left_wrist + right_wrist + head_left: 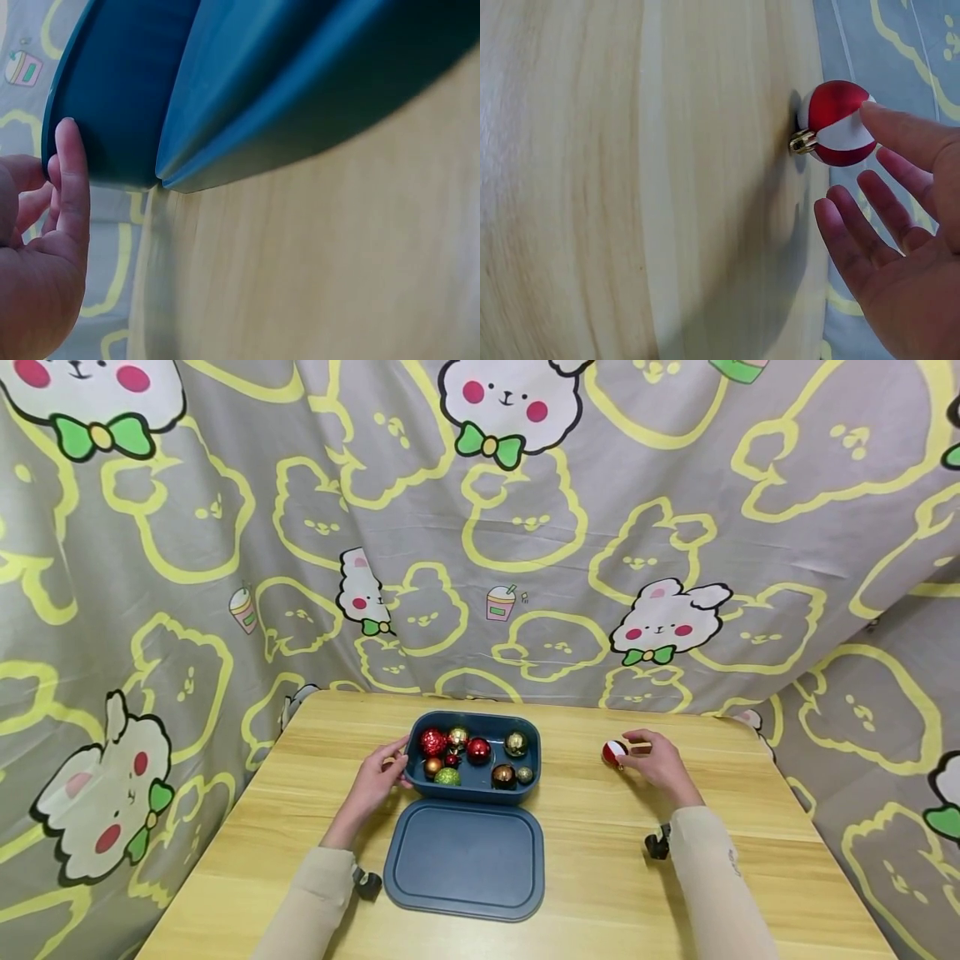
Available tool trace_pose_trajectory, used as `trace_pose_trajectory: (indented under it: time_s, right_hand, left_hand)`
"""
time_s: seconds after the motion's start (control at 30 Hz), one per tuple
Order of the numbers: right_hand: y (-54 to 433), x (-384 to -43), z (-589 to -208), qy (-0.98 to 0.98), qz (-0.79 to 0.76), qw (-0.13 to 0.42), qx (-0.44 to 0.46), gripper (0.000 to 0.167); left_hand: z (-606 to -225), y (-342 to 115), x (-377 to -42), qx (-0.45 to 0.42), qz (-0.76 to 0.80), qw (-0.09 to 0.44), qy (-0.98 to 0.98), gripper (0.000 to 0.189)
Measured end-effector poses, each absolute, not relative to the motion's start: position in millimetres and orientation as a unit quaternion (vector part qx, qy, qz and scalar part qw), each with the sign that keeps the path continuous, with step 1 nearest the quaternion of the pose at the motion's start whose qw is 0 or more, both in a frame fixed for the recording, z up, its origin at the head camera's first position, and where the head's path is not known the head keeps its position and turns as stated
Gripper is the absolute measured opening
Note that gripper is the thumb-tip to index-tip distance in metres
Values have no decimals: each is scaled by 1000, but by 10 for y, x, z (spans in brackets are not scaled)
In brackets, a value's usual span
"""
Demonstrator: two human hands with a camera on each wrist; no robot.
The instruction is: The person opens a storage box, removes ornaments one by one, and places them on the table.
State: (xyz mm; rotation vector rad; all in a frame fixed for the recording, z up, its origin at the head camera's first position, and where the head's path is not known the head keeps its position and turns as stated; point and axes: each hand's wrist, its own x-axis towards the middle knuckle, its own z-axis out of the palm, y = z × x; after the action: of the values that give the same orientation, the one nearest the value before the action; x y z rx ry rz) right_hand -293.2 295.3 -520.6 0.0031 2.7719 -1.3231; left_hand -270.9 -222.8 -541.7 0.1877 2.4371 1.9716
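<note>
A red and white Christmas ball (614,752) with a gold cap lies on the right part of the table. The right hand (654,763) is beside it; in the right wrist view, one digit of this hand (900,255) touches the ball (840,124) while the other fingers spread apart from it. A blue box (474,792) holds several Christmas balls, among them a glittery red ball (432,742) and a green ball (447,777). Against the box's left wall rests the left hand (378,774), with one finger straight along the wall in the left wrist view.
A blue lid (465,860) lies flat on the wooden table (600,893), just in front of the box. Behind the table hangs a grey patterned cloth (540,543), which also runs down both sides.
</note>
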Motion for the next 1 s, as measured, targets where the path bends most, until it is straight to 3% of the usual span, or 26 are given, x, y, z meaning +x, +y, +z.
trace_pose_trajectory:
  time_s: [0.5, 0.73, 1.0]
  right_hand:
    - [2763, -2968, -5000, 909, -416, -10, -21, 50]
    - [2526, -3013, -4885, 908, -414, -43, -53, 48]
    - [2175, -3057, -4805, 890, -448, -44, -75, 44]
  left_hand:
    - [-5412, -2230, -2700, 69, 633, -1, 771, 47]
    - [-5424, -2226, -2705, 69, 643, -2, 763, 46]
    - [-5419, -2213, -2717, 56, 643, 1, 764, 46]
